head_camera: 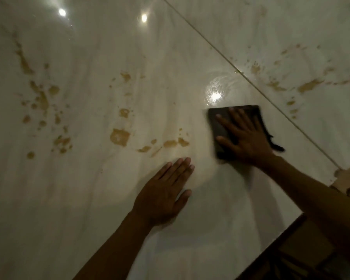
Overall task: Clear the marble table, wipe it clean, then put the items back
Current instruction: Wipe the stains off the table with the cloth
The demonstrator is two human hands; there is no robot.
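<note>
Your right hand (246, 138) lies spread, fingers straight, pressing the dark cloth (228, 126) flat on the marble bench (89, 188), near its right edge and just beside the seam (220, 51). Your left hand (162, 195) rests flat on the bench near its front edge, fingers straight and together, holding nothing. Brown stains (119, 136) dot the bench.

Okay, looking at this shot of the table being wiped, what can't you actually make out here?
Head view, the only one:
- Dark cloth: much of it lies under the flat right hand; its near edge is motion-blurred.
- Marble table: cut off by the frame at left and top.
- Things past the table's corner: too dark to identify.
- Tan marks: stain or veining, unclear.
- Left hand lies flat; nothing under it shows.
</note>
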